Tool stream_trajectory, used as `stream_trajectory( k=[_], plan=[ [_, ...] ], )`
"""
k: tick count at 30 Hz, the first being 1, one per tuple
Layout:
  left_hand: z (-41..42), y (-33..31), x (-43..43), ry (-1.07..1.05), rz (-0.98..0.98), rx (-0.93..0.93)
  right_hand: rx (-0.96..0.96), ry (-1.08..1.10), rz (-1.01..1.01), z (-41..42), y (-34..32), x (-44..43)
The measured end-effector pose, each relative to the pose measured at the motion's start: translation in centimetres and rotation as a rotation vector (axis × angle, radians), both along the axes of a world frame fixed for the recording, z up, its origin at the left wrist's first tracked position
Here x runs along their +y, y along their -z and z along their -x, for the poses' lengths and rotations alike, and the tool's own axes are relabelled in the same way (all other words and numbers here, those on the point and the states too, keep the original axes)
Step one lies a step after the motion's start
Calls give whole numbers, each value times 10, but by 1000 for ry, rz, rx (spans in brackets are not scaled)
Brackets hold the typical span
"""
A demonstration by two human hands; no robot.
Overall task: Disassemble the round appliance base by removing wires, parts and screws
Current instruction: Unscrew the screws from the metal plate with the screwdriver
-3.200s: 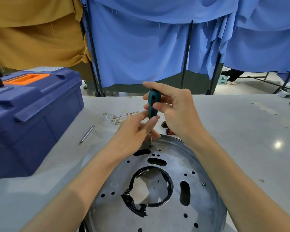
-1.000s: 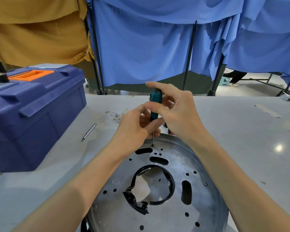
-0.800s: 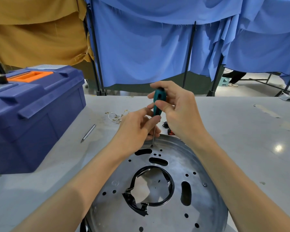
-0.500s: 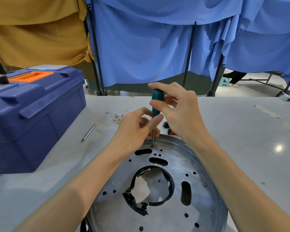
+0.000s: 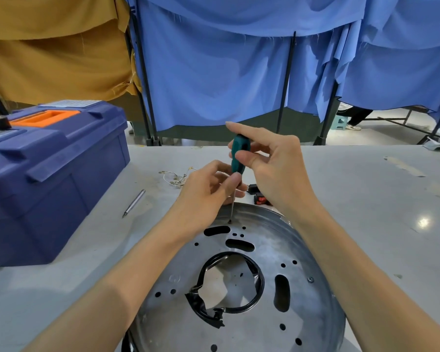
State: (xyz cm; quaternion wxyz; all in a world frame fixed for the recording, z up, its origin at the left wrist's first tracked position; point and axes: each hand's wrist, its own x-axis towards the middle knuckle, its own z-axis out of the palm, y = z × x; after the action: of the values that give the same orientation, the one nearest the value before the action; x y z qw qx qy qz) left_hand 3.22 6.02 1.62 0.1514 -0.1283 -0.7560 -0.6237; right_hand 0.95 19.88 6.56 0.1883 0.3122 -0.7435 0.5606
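A round metal appliance base [image 5: 305,308] lies flat on the table in front of me, full of holes and slots, with a black ring [image 5: 258,288] around its central opening. A teal-handled screwdriver [image 5: 239,154] stands upright with its tip in a screw [image 5: 230,221] near the base's far rim. My right hand [image 5: 274,168] pinches the handle between thumb and fingers. My left hand [image 5: 206,191] pinches the thin shaft just below the handle. Another screw [image 5: 310,279] sits on the base's right side.
A big blue toolbox [image 5: 48,179] with an orange handle fills the table's left side. A metal pen-like bit [image 5: 134,203] lies beside it. Loose white wires [image 5: 175,177] and small black and red parts [image 5: 258,195] lie beyond the base. Blue curtains hang behind the table.
My right hand's fingers have shifted around the handle from frame to frame, turning the screwdriver. The tip stays on the same screw and my left hand stays on the shaft.
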Motion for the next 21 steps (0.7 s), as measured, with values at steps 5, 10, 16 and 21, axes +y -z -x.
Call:
stream_trajectory(
  k=[5,10,16,21],
  plan=[
    [0,1,0,10,48,16,-42,-73,17,-3,1,-5],
    [1,3,-1,-1,67,-12,-3,-16,20,-1,-2,-2],
    [-1,3,-1,15,89,27,-39,-76,20,-2,0,-3],
    [-1,0,1,6,75,-7,-22,2,8,-1,0,-3]
  ],
)
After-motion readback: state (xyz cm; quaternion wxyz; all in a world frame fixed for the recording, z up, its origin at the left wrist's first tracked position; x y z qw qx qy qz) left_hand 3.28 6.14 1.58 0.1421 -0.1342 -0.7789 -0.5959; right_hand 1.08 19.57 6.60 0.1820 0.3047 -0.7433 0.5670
